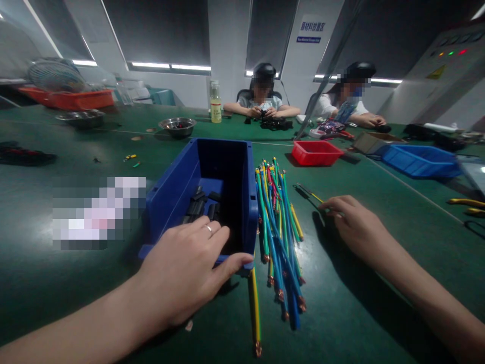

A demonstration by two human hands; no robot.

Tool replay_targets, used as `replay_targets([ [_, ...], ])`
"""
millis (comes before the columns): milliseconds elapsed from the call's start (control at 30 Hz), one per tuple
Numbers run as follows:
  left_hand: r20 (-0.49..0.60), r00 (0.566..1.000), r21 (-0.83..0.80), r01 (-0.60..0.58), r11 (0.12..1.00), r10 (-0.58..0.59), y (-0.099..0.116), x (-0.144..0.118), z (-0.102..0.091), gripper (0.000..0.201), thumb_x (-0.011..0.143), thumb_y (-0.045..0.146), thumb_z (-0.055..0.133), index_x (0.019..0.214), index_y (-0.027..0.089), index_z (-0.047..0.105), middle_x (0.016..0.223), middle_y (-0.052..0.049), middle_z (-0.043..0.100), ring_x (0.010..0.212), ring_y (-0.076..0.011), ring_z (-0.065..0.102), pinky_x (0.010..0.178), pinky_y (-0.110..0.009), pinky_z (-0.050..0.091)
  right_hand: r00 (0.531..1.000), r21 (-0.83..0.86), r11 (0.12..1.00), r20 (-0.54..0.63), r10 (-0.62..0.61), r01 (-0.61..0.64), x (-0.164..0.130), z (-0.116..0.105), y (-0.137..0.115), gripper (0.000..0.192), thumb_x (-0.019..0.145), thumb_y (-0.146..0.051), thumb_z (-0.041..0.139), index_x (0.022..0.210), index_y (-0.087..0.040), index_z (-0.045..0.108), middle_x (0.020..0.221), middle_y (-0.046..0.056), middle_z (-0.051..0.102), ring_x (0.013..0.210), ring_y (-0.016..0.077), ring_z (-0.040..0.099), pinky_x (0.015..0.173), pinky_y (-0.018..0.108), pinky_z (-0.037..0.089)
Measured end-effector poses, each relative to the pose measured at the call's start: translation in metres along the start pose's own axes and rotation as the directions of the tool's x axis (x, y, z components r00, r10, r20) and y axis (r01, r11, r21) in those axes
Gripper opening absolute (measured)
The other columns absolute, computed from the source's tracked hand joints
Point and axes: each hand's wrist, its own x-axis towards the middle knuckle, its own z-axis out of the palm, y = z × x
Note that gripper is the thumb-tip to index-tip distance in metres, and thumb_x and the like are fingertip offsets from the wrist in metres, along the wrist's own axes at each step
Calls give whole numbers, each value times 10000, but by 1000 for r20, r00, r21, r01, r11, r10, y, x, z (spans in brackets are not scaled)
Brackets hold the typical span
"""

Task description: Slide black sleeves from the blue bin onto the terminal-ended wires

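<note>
A white wall sign at upper centre of the frame carries blue characters too small to read. Lower centre: the left hand, fingers loosely spread and a ring on one, rests on the near rim of an open blue bin, its thumb along the front edge. The bin holds a few black connector parts on its floor. Just right of the bin, a bundle of coloured wires (blue, green, yellow, red, with bare copper ends) lies fanned on the green table; one yellow-green wire extends toward the lower edge of the frame. Centre right: the right hand lies palm down, fingertips pressed together on a single thin yellow-and-black wire, near the bundle but apart from it. Bare tabletop lies open right of this hand. Farther up: a red tray, a blue tray, a steel bowl, a bottle. Two seated persons work at the far edge, their hands on their own parts. A pixelated patch covers the left middle of the frame.
</note>
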Motion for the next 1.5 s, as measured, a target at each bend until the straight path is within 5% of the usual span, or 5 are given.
replay_targets([
  [333, -14, 1000, -146, -15, 989, 13, -1, -2, -2, 471, 1052, 448, 264, 815, 215, 597, 770, -37, 642, 694, -228, 627, 610, -348, 428, 980, -131, 983, 138, 145, -128, -7, -20, 12, 476, 867, -406, 478, 1310, -234, 503, 1156, 106, 673, 898, 254, 679, 745, 397, 545],
  [533, -47, 997, -370, 38, 928, -59, -1, -3, -5, 242, 1011, 307, 422, 887, 222, 611, 888, -12, 658, 809, -165, 640, 699, -287, 464, 878, -193, 939, 341, 336, -284, -2, -37, 34, 296, 847, -488, 515, 960, -256, 658, 946, 71, 724, 789, 246, 672, 636, 345, 476],
  [1000, 6, 993, -473, 110, 874, -122, -10, -2, -1, 233, 994, 404, 510, 921, 257, 676, 884, 15, 723, 761, -152, 673, 632, -240, 502, 922, -105, 967, 293, 253, -232, -5, -39, 31, 254, 865, -430, 511, 961, -239, 649, 854, 55, 726, 677, 203, 665, 564, 299, 470],
  [1267, -150, 987, 16, -56, 998, 58, -4, -1, 4, 457, 1037, 308, 274, 781, 206, 639, 710, -48, 653, 667, -243, 603, 576, -355, 431, 886, -362, 873, 206, 416, -326, -3, -31, 22, 388, 933, -541, 398, 977, -249, 649, 919, 95, 711, 765, 276, 661, 561, 333, 401],
  [1500, -169, 982, -201, -113, 973, 79, -5, -1, -1, 298, 1029, 281, 390, 830, 220, 604, 737, 2, 645, 656, -169, 611, 595, -288, 439, 887, -434, 830, 129, 443, -351, -3, -39, 25, 301, 916, -453, 430, 947, -245, 647, 920, 128, 709, 693, 279, 640, 543, 355, 398],
])
